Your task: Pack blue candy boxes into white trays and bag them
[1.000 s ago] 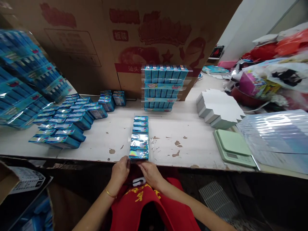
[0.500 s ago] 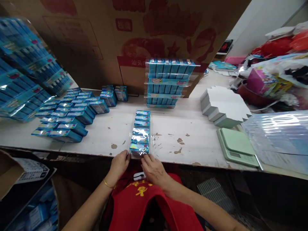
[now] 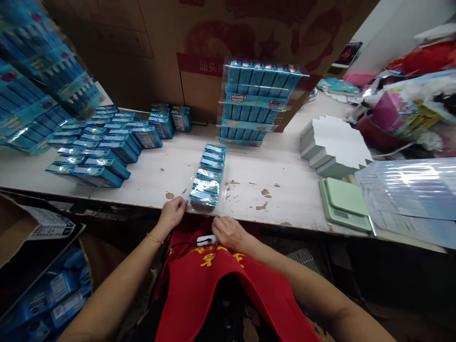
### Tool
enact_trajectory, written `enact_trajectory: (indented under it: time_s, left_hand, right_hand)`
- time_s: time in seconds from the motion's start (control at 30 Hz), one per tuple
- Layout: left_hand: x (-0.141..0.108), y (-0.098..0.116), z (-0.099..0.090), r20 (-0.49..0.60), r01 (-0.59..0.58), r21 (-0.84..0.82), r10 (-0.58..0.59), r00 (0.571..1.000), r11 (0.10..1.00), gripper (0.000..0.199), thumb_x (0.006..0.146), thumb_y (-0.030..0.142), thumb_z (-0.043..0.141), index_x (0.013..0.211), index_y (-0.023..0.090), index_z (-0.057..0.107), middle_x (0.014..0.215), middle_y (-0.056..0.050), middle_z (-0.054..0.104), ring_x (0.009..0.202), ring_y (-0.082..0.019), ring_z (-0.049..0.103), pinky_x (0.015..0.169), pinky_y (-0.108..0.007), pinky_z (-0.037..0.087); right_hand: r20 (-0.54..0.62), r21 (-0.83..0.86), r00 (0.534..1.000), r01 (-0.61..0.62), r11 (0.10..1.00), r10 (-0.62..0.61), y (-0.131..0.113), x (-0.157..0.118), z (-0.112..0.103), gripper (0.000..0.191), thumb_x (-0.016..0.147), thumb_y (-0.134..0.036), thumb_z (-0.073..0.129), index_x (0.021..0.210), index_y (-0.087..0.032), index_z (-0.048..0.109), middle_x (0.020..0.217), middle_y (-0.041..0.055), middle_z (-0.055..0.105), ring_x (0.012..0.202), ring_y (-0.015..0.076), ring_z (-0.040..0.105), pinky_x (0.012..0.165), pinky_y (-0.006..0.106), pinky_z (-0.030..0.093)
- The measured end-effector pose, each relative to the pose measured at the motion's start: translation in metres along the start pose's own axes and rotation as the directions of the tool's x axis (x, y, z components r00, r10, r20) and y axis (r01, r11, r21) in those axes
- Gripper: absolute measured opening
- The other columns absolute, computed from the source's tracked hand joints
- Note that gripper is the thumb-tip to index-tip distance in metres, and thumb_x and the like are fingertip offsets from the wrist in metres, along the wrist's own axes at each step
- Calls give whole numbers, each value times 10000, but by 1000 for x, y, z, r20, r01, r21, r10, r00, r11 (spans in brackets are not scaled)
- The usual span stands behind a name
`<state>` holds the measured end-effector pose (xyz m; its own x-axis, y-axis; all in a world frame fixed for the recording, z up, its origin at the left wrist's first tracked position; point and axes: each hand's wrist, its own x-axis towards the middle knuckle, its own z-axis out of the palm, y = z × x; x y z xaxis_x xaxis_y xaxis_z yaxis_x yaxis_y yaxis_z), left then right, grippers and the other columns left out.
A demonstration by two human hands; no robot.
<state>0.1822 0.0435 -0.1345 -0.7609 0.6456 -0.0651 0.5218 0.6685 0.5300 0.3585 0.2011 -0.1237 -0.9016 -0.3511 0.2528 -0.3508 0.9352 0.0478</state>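
A short row of small blue boxes (image 3: 208, 175) lies in a clear plastic bag (image 3: 221, 195) at the table's front edge, slanting slightly, its far end to the right. My left hand (image 3: 173, 212) is closed, with thumb and fingers pinching the bag's near left corner. At the near right corner, my right hand (image 3: 230, 231) is curled with its fingertips on the plastic, partly below the table edge. Behind the bag stands a clear-wrapped display pack (image 3: 252, 102) of blue boxes, leaning against a large cardboard carton (image 3: 203, 85).
Many loose blue boxes (image 3: 117, 145) stand at left, beside wrapped packs (image 3: 28, 114). White die-cut card (image 3: 338, 142) is stacked at right, with a green scale (image 3: 345, 204) and clear plastic sheets (image 3: 409, 190). An open carton (image 3: 39, 223) sits at lower left.
The view has tilted down a little. The bagged row now slants, its near end shifted left. My right hand has drawn slightly away from the boxes.
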Motion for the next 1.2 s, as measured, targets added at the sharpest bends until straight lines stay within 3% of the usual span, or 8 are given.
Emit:
enact_trajectory:
  time_s: [0.13, 0.27, 0.4, 0.5, 0.57, 0.77, 1.0, 1.2]
  left_hand:
    - [31, -34, -33, -112, 37, 124, -23, 993, 992, 262, 799, 360, 393, 663, 181, 529, 632, -33, 567, 638, -161, 514, 591, -238, 336]
    - [54, -63, -60, -282, 201, 62, -176, 943, 978, 184, 761, 283, 434, 804, 154, 558, 698, -49, 610, 682, -173, 559, 599, -234, 364]
    - [40, -72, -50, -458, 283, -156, -324, 828, 946, 337, 815, 289, 359, 1071, 109, 485, 849, -76, 636, 713, -145, 585, 660, -242, 421]
    - [19, -68, -31, -394, 179, -59, -188, 900, 982, 275, 791, 292, 419, 973, 149, 567, 966, -88, 629, 910, -189, 563, 791, -291, 414]
    - [8, -61, -25, -315, 130, 93, -95, 944, 987, 234, 784, 278, 434, 915, 182, 602, 1048, -82, 608, 1028, -218, 508, 851, -329, 379]
    - [7, -44, -36, -166, 167, 371, -112, 980, 913, 233, 814, 293, 411, 788, 215, 630, 1007, -75, 587, 1023, -245, 447, 792, -378, 305]
    - [14, -41, -43, -140, 163, 400, -116, 983, 902, 220, 793, 252, 447, 767, 199, 658, 948, -89, 597, 935, -239, 474, 807, -403, 278]
    - [17, -36, -68, -256, 201, -437, -335, 907, 877, 275, 729, 354, 499, 662, 144, 663, 754, -74, 653, 771, -182, 572, 724, -266, 441]
  right_hand:
    - [14, 247, 997, 67, 967, -73, -14, 14, -11, 207, 874, -130, 386, 770, -169, 561, 744, 31, 555, 654, 128, 486, 587, 255, 377]
    - [-139, 564, 974, -70, 823, 178, 17, 22, -31, 202, 880, -155, 377, 922, -180, 572, 882, 48, 597, 804, 127, 544, 684, 237, 438]
    - [-263, 709, 746, -280, 647, 611, 81, 33, -40, 174, 861, -261, 446, 877, -184, 601, 865, 55, 617, 801, 155, 566, 710, 286, 455]
    - [-211, 778, 527, -420, 468, 824, 130, 49, -33, 289, 815, -402, 500, 934, -162, 608, 908, 77, 629, 813, 179, 571, 713, 313, 450]
    - [-120, 835, 469, -429, 344, 875, 155, 63, -24, 423, 769, -490, 519, 984, -134, 596, 948, 102, 629, 856, 197, 568, 749, 332, 440]
    - [127, 879, 462, -462, 116, 878, 192, 100, -3, 569, 650, -621, 542, 860, -101, 639, 884, 115, 647, 834, 205, 561, 785, 333, 404]
    - [339, 891, 562, -450, -65, 754, 190, 121, -2, 479, 616, -582, 595, 724, -120, 659, 700, 66, 642, 659, 144, 531, 651, 274, 396]
    - [361, 894, 603, -440, -81, 711, 190, 134, -7, 308, 460, -409, 734, 576, -159, 597, 504, -24, 535, 510, 96, 438, 530, 245, 360]
